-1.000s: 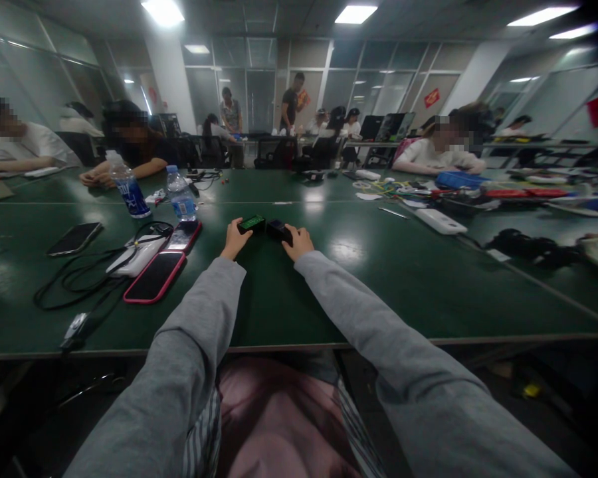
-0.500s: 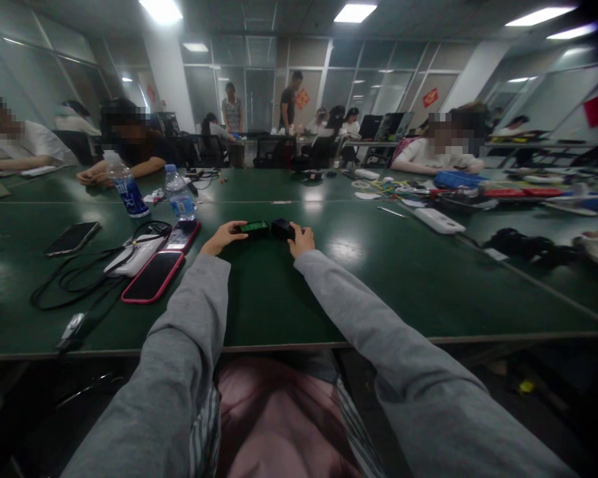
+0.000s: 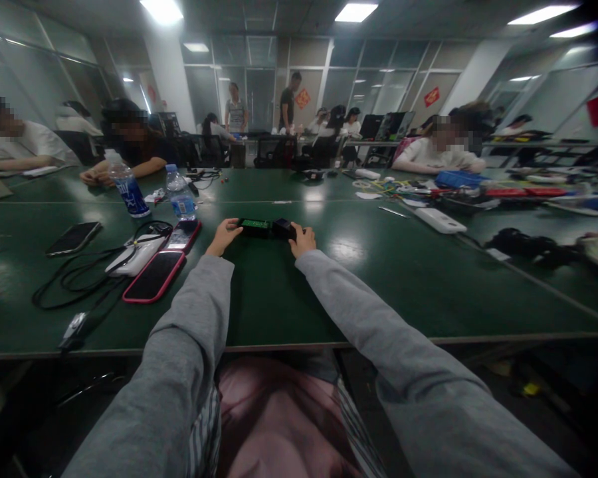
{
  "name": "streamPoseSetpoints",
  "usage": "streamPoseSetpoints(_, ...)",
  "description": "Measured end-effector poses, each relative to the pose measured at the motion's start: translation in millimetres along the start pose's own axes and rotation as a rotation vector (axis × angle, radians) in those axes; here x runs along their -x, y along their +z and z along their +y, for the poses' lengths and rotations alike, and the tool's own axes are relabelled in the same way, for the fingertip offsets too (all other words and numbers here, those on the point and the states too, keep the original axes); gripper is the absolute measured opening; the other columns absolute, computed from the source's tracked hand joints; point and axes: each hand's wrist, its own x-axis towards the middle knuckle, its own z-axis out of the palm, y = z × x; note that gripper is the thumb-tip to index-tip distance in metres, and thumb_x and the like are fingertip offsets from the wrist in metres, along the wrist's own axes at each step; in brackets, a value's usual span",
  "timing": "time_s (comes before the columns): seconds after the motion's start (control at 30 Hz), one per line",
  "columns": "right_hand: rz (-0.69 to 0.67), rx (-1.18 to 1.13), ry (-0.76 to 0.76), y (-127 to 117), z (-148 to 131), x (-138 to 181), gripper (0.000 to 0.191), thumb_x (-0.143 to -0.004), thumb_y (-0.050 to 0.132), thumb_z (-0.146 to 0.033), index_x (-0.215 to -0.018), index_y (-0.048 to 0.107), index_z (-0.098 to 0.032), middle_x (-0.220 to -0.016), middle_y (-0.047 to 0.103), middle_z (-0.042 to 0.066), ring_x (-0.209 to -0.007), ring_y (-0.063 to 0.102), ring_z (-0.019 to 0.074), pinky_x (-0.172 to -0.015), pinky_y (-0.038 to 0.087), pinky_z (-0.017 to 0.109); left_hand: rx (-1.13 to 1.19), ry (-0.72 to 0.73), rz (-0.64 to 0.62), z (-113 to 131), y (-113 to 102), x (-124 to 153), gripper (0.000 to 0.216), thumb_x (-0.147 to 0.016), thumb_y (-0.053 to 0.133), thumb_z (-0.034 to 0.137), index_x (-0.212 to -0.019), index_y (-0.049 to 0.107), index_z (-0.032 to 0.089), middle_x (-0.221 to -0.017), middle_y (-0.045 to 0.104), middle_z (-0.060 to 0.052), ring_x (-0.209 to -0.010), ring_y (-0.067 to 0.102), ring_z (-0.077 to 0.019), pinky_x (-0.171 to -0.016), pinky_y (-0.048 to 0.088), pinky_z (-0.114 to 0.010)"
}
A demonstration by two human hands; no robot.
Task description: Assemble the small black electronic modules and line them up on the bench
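Near the middle of the green table (image 3: 279,299), my left hand (image 3: 224,237) grips the left end of a small black box with a green circuit board (image 3: 255,226) on its upper face. My right hand (image 3: 303,240) holds a small black box-shaped part (image 3: 282,228) by its right end, thumb in front and fingers over it. The two parts sit end to end, very close together; I cannot tell whether they touch. My fingers hide their outer ends.
Left of my arm lie a pink-cased phone (image 3: 154,276), a white device with black cable (image 3: 138,255) and a dark phone (image 3: 74,238). Bottles (image 3: 181,196) stand behind them. To the right are a white power strip (image 3: 439,220) and a blue tray (image 3: 459,179). Several people sit around.
My left hand has shifted slightly right with the circuit-board box, bringing it nearer the black part. My right hand is almost still.
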Motion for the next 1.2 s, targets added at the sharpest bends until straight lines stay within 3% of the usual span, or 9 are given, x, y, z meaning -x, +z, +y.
streamPoseSetpoints(0.17, -0.018, -0.003, 0.000, -4.6, -2.8, 2.3, 0.062, -0.090, 0.058, -0.024, -0.148, 0.038, -0.031, -0.129, 0.039, 0.013, -0.120, 0.045, 0.0274, -0.098, 0.043, 0.042, -0.047, 0.040, -0.025, 0.2, 2.0, -0.4, 0.047, -0.077, 0.072, 0.023, -0.123, 0.061, 0.017, -0.100, 0.066, -0.007, -0.079, 0.064, -0.0146, -0.080, 0.055, -0.035)
streamPoseSetpoints(0.5, -0.021, 0.010, -0.006, -5.8, -3.0, 2.9, 0.062, -0.091, 0.058, -0.025, -0.149, 0.037, -0.031, -0.129, 0.040, 0.013, -0.121, 0.046, 0.0272, -0.098, 0.044, 0.041, -0.192, 0.165, -0.079, 0.1, 5.7, -0.8, 0.043, -0.078, 0.071, 0.022, -0.120, 0.066, 0.016, -0.112, 0.063, -0.011, -0.076, 0.062, -0.0143, -0.085, 0.055, -0.041)
streamPoseSetpoints(1.2, -0.036, 0.008, 0.004, -9.2, -5.5, 4.9, 0.062, -0.090, 0.058, -0.025, -0.148, 0.037, -0.031, -0.129, 0.039, 0.014, -0.121, 0.045, 0.0278, -0.098, 0.043, 0.042, -0.141, 0.189, -0.091, -5.2, 6.2, -4.8, 0.043, -0.076, 0.071, 0.018, -0.118, 0.067, 0.017, -0.117, 0.063, -0.011, -0.103, 0.062, -0.0231, -0.097, 0.050, -0.045)
